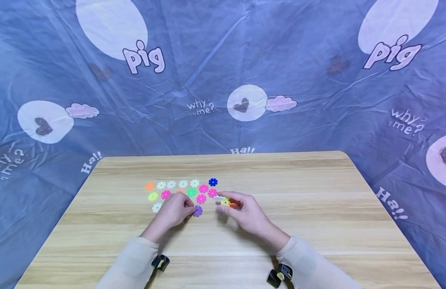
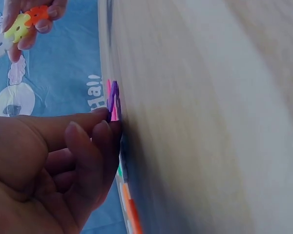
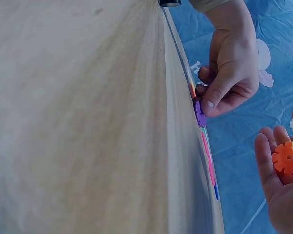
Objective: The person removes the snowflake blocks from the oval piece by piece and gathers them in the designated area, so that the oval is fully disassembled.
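Observation:
My left hand (image 1: 175,209) pinches a purple notched disc (image 1: 198,211) between thumb and finger, low over the table. In the left wrist view this purple disc (image 2: 113,100) is tilted up on edge close to the wood. Off to the right and raised above the table, my right hand (image 1: 251,210) holds a joined piece of notched discs: a white one (image 1: 218,198), a yellow disc (image 1: 225,201) and an orange disc (image 3: 287,157). The orange disc lies against the fingers in the right wrist view.
Loose notched discs lie in rough rows beyond my left hand: white (image 1: 183,184), pink (image 1: 203,188), green (image 1: 191,192), orange (image 1: 150,186), yellow (image 1: 152,196) and dark blue (image 1: 213,182). The wooden table (image 1: 298,176) ends at a blue printed cloth (image 1: 208,132).

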Action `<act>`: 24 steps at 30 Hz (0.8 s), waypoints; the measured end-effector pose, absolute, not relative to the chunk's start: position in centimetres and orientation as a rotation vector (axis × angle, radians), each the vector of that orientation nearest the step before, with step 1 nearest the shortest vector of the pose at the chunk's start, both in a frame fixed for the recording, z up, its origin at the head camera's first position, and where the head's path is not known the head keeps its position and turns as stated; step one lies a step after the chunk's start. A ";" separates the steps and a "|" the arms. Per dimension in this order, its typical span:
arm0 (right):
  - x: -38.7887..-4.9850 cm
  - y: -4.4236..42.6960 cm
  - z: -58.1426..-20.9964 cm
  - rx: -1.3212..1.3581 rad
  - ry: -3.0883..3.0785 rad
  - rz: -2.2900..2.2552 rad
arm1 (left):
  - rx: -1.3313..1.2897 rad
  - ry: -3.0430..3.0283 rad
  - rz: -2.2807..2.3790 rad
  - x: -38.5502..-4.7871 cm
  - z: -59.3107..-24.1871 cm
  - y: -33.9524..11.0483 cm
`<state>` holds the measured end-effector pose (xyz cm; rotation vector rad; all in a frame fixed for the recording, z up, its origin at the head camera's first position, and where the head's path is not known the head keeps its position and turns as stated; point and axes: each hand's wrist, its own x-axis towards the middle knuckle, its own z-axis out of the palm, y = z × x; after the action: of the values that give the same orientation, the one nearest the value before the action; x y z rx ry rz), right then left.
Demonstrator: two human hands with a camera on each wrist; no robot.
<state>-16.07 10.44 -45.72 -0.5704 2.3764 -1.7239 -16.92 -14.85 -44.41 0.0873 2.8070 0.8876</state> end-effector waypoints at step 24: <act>-16.1 10.2 -45.4 -0.606 2.315 -1.711 | 0.552 2.654 1.564 -15.1 -42.4 -14.2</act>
<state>-16.06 10.21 -45.40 -0.6063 2.3154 -1.7109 -15.12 -14.20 -42.42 0.5518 2.6543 1.5637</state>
